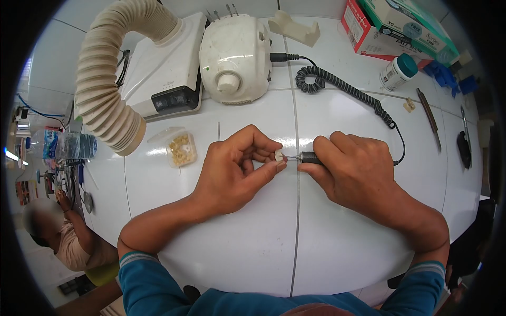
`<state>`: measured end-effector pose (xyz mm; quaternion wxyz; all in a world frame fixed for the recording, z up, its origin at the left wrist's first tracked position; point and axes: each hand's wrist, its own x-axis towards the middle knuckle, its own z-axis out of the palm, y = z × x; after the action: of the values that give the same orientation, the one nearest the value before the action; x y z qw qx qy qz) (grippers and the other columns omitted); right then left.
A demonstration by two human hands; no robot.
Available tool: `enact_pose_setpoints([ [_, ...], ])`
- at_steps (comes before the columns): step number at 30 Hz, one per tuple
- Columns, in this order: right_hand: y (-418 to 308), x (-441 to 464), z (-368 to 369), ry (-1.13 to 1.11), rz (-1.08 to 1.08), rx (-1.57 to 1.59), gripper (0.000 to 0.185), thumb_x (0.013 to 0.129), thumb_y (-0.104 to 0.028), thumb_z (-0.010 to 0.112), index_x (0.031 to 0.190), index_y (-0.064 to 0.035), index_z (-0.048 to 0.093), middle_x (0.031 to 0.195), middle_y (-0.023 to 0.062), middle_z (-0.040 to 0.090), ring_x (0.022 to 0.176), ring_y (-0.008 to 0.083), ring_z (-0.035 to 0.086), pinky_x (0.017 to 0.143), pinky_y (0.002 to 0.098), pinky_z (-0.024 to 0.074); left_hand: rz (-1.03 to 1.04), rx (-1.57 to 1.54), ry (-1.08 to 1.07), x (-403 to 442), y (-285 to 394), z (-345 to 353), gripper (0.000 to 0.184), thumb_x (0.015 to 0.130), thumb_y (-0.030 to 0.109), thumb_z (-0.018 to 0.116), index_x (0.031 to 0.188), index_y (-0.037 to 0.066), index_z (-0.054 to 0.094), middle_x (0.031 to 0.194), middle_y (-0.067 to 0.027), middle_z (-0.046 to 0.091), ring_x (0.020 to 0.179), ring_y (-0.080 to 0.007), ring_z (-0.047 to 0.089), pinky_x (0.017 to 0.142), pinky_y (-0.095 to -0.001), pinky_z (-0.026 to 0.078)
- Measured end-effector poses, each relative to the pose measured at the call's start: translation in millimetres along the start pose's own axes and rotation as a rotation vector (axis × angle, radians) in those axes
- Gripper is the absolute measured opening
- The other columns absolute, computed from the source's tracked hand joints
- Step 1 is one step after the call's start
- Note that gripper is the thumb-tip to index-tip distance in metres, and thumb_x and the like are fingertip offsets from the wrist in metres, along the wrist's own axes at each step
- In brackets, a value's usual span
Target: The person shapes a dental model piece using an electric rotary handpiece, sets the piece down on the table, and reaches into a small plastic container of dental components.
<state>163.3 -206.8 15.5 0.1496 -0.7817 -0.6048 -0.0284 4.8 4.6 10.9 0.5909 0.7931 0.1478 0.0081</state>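
Between the thumb and fingers of my left hand is a small whitish piece, too small to make out in detail. My right hand is wrapped round a dark rotary handpiece, whose thin metal tip points left and reaches the piece or very near it. A coiled black cord runs from the handpiece's rear to a white control unit with a round knob. Left of my left hand, an open clear plastic box holds several yellowish pieces.
A ribbed hose curves over a white machine at the back left. Boxes, a green-lidded jar, a brown pointed tool and a beige holder stand or lie behind and right. Another person sits at far left, near a water bottle.
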Motion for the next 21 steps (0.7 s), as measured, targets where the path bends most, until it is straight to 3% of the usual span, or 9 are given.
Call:
enact_pose_setpoints([
  [11,-4,-3,-4,-0.038,0.012,0.006,0.043,0.097,-0.048,0.081,0.087,-0.0119,0.061,0.072,0.0023,0.055,0.056,0.0217,0.062,0.047,0.0388,0.044,0.15,0.134,0.051,-4,-6,1,0.022,0.093,0.001,0.088,0.103,0.001,0.068,0.107,-0.011,0.081,0.074,-0.0015,0.066,0.056,-0.0208,0.049],
  [21,-8,-2,-6,-0.065,-0.026,-0.035,0.044,0.095,-0.048,0.084,0.085,-0.0131,0.059,0.071,0.0009,0.05,0.055,0.0186,0.056,0.049,0.0354,0.0436,0.25,0.152,0.068,-3,-9,1,0.02,0.089,0.002,0.09,0.103,0.004,0.076,0.097,-0.0058,0.079,0.07,-0.0056,0.067,0.054,-0.0225,0.047],
])
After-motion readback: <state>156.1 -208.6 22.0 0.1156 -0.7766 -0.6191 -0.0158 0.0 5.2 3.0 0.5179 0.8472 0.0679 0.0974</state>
